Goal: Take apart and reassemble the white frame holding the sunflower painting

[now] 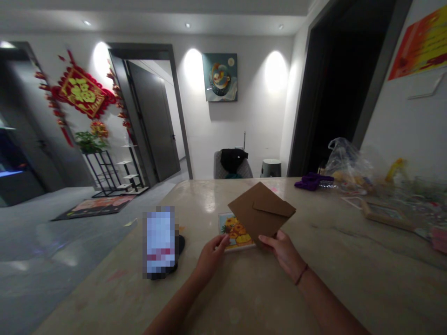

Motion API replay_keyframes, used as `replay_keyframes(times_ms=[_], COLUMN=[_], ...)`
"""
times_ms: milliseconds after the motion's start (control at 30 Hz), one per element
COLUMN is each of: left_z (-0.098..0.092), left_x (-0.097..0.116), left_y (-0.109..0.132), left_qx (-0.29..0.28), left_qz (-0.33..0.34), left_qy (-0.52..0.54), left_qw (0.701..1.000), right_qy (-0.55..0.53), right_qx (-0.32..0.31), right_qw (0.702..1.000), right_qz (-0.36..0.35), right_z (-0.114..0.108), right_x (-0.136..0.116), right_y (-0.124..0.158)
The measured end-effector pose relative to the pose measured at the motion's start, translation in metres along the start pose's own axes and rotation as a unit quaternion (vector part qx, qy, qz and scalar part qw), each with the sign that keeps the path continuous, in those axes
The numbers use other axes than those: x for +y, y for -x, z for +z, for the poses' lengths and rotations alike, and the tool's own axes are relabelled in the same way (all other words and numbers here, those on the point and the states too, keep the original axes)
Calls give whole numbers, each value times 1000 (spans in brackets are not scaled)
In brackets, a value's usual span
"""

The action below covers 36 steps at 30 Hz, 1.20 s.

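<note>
Now, left hand (pixel 210 257): fingers together, tips on sunflower card (pixel 235 231).
Right hand (pixel 283 252): fingers clamped on kraft envelope (pixel 260 211) lower corner.

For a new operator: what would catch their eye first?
A brown kraft envelope stands out, held over the stone counter by the right hand, the left hand at its edge. A red-and-gold hanging ornament decorates the left wall; a teal painting hangs on the back wall.
</note>
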State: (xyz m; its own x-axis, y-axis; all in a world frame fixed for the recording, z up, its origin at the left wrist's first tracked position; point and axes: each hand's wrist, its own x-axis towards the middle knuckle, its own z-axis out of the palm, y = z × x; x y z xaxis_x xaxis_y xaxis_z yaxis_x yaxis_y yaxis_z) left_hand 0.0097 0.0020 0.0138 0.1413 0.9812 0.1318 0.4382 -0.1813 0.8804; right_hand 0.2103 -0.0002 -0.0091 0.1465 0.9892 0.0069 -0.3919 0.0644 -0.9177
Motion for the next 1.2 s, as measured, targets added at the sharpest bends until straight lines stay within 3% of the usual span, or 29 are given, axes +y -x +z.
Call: replay_keyframes(times_ms=[133, 233, 300, 467, 567, 733, 900, 967, 1100, 1200], left_z=[2, -4, -10, -22, -24, -23, -28, -30, -31, -33], left_x=[-1, -6, -8, -11, -12, -7, -2, -2, -5, -10], left_y=[-2, -3, -4, -7, -9, -8, -6, -6, -8, -10], left_qx=[-32, -4, 26, 75, 103, 56, 35, 37, 63, 99], left_qz=[-1, 1, -13, -23, -31, -42, -56, -62, -72, -75], left_qy=[97, 117, 113, 144, 133, 59, 48, 46, 49, 76], left_qw=[995, 993, 993, 986, 985, 996, 997, 996, 994, 989], right_qy=[73, 95, 78, -17, -7, 148, 331, 329, 283, 267], right_qx=[-75, -144, -155, -60, -33, -55, 33, 7, -130, -121], right_qw=[994, 984, 983, 997, 999, 987, 931, 936, 950, 956], right_qz=[-6, -35, -49, -33, -33, -11, -150, -125, -27, 14], right_z=[19, 25, 22, -3, -12, -10, -17, -21, -20, -20], right_x=[0, -3, -8, -25, -31, -28, -21, -20, -20, -22], right_y=[13, 15, 12, -1, -3, -3, -11, -12, -8, -7])
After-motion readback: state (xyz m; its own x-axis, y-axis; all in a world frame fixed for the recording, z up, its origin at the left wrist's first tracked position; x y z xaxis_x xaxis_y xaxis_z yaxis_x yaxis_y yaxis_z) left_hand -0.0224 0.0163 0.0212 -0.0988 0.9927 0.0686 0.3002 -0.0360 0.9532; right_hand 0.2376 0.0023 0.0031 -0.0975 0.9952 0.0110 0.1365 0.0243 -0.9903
